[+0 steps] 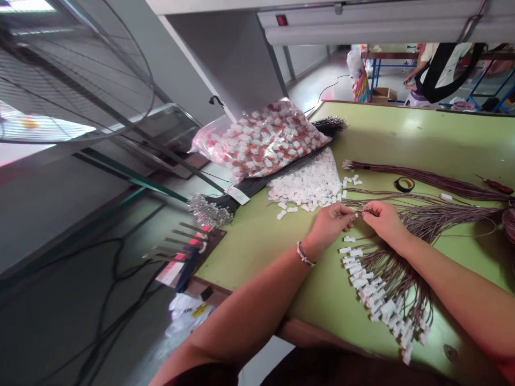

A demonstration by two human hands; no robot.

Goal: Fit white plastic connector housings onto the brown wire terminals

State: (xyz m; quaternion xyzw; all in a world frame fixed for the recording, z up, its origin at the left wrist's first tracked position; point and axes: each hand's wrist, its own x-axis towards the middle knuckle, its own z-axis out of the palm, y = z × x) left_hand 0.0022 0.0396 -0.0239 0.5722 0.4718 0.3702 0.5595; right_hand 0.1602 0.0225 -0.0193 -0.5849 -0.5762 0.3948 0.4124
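L hand (332,225) & R hand (384,221) pinch thin wire (359,212); wht conns (372,295) on counter (322,300) below R hand, bag (269,140) beyond L hand.

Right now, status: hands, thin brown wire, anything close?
Left hand: fingertips pinched, hold too small to tell. Right hand: pinching thin brown wire. Small white plastic connectors piled beyond left hand.

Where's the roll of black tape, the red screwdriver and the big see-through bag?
Roll of black tape (404,190): head view, near edge of the ring.
Red screwdriver (499,186): head view, on the handle.
Big see-through bag (277,140): head view, middle of its side.
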